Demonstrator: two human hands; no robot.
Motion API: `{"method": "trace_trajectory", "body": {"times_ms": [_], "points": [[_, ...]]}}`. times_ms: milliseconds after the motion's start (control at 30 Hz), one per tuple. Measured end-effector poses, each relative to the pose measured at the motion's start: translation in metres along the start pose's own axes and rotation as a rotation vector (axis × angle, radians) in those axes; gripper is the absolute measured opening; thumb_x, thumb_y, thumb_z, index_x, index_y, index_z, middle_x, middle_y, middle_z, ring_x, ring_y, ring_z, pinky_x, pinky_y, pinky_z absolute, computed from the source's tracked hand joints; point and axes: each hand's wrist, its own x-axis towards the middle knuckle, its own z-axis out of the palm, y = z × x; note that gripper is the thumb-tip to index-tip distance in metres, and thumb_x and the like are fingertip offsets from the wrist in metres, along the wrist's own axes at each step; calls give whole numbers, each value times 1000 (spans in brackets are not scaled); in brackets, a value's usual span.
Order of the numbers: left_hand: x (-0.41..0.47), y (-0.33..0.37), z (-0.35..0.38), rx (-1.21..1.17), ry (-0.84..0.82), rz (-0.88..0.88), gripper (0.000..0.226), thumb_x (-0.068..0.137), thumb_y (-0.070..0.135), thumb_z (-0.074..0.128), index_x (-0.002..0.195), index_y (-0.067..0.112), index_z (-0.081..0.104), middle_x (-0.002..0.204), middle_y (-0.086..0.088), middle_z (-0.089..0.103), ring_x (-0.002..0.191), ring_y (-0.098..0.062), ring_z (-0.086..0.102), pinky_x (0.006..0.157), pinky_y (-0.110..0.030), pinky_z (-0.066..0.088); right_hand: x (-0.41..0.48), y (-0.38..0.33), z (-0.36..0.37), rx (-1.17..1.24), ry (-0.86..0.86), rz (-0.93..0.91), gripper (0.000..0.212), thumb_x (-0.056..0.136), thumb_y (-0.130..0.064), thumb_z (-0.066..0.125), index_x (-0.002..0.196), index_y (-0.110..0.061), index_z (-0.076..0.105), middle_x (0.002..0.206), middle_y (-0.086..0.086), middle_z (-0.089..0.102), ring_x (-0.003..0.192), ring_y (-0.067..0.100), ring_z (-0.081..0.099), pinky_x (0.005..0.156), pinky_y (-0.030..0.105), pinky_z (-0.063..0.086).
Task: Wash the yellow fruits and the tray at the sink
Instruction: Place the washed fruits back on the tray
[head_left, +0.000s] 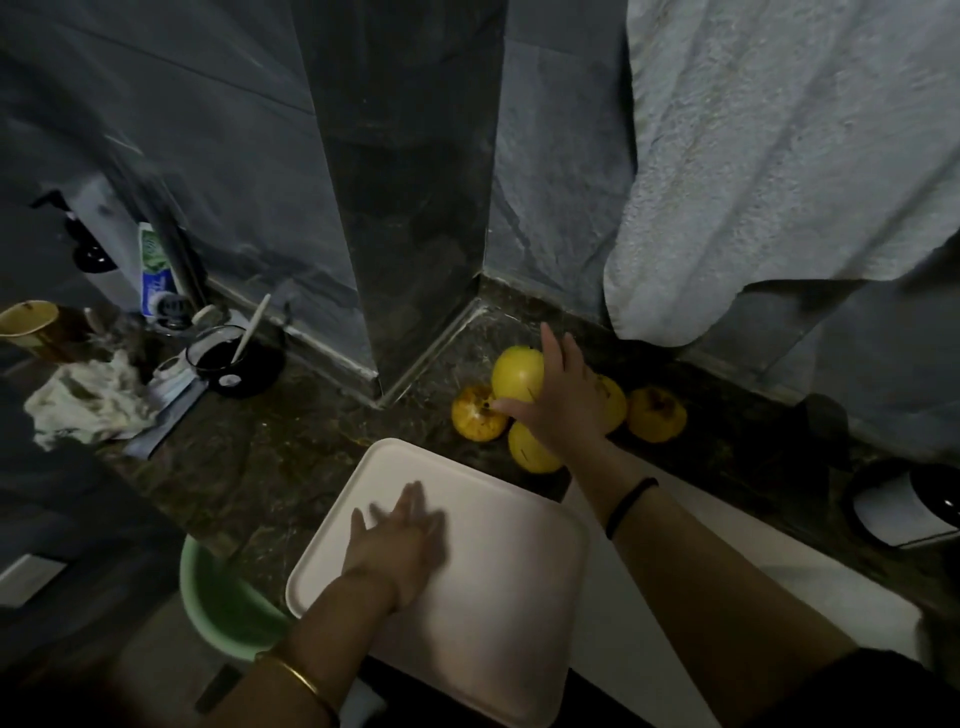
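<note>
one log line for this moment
left hand: flat on tray | right hand: grips yellow fruit | other fruits: on counter

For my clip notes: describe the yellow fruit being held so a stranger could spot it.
Past the white tray, yellow fruits cluster on the dark counter near the wall corner. It is the highest, smoothest fruit, alone in the grip of the right hand.

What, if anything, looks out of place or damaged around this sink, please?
The tray lies askew, its far corner on the counter, the rest overhanging under the left hand. The leftmost yellow fruit has dark blemishes. A crumpled cloth lies at the counter's left.
</note>
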Motion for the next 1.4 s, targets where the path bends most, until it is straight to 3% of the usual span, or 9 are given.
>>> {"method": "trace_trajectory", "body": {"times_ms": [200, 567, 833, 967, 1100, 1167, 1267, 1333, 1400], "points": [[10, -18, -6, -42, -22, -3, 62, 99, 24, 35, 153, 30, 6, 159, -5, -16, 147, -29, 0, 114, -57, 6, 19, -1, 17, -16, -189, 84, 108, 68, -49, 79, 151, -34, 10, 157, 10, 11, 129, 36, 42, 99, 46, 42], [26, -25, -9, -70, -22, 39, 61, 96, 24, 39, 151, 30, 15, 160, -4, -13, 148, -19, -2, 112, -61, 5, 25, -8, 13, 88, -133, 125, 81, 72, -34, 78, 138, -25, 31, 140, 13, 34, 112, 39, 52, 86, 44, 49], [28, -15, -19, -88, -35, 60, 60, 97, 24, 40, 152, 29, 17, 160, -4, -12, 148, -25, 0, 113, -61, 7, 12, 12, -26, 573, 10, 235, 86, 63, -36, 84, 133, -30, 36, 128, 8, 47, 106, 24, 55, 83, 40, 53], [27, 2, -25, -92, -16, 78, 58, 98, 26, 40, 151, 30, 19, 160, -4, -11, 147, -29, 9, 115, -57, 8, -13, 37, -55, 1011, -75, 371, 65, 77, -24, 77, 131, -24, 41, 130, 10, 49, 100, 23, 58, 74, 38, 56], [28, 20, -28, -71, 29, 113, 55, 98, 30, 40, 150, 29, 23, 161, -3, -6, 145, -30, 15, 114, -56, 11, -59, 79, -51, 1492, -164, 588, 122, 29, -52, 91, 136, -26, 38, 124, 12, 56, 102, 28, 63, 81, 46, 50], [27, 27, -32, -76, 53, 128, 55, 97, 29, 41, 149, 29, 24, 161, -3, -3, 145, -26, 17, 114, -54, 11, -80, 88, -40, 1138, -97, 635, 105, 49, -46, 87, 139, -27, 36, 132, 13, 51, 109, 31, 56, 85, 46, 47], [28, 34, -39, -88, 90, 153, 53, 96, 28, 43, 147, 29, 28, 161, -2, 0, 145, -25, 18, 114, -55, 12, -102, 107, -28, 68, -111, 461, 84, 73, -40, 77, 141, -30, 30, 138, 11, 38, 121, 35, 46, 99, 46, 40], [31, 37, -42, -97, 95, 162, 52, 96, 28, 43, 146, 30, 30, 160, -2, 3, 144, -25, 20, 113, -55, 14, -102, 111, -32, 25, -173, 459, 84, 71, -43, 78, 140, -32, 31, 137, 8, 39, 120, 33, 47, 98, 45, 41], [30, 41, -42, -111, 78, 164, 52, 96, 27, 43, 146, 30, 30, 160, -4, 5, 145, -24, 19, 113, -54, 15, -98, 113, -44, 232, -175, 406, 82, 69, -34, 83, 137, -28, 37, 133, 10, 45, 113, 31, 52, 90, 49, 49]]}}
